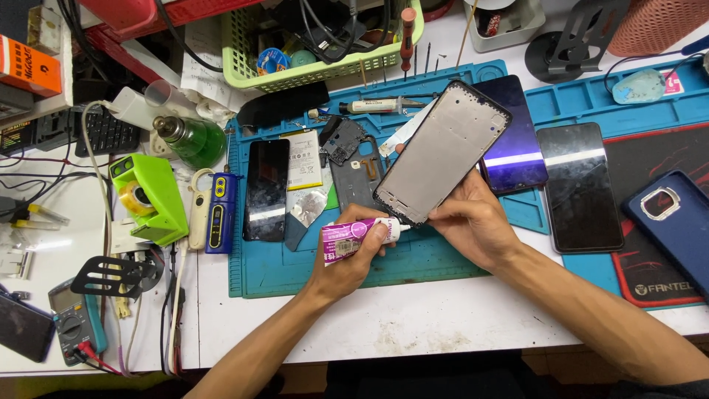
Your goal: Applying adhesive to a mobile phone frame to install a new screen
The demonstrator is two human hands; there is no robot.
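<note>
Left hand [351,255] clamped on purple glue tube [353,238], nozzle at phone frame's [443,151] lower edge, right hand [473,222] pinching that frame, bare white surface [413,321] below centre.

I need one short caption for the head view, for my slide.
Left hand presses a purple glue tube against a phone frame held by the right hand.

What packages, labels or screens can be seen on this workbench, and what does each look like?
Small purple-and-white glue tube, in the left hand.
Orange cardboard box, far left edge.
White labelled flat battery, on the blue mat.
Dark glossy phone screen, right of the right hand.
</note>
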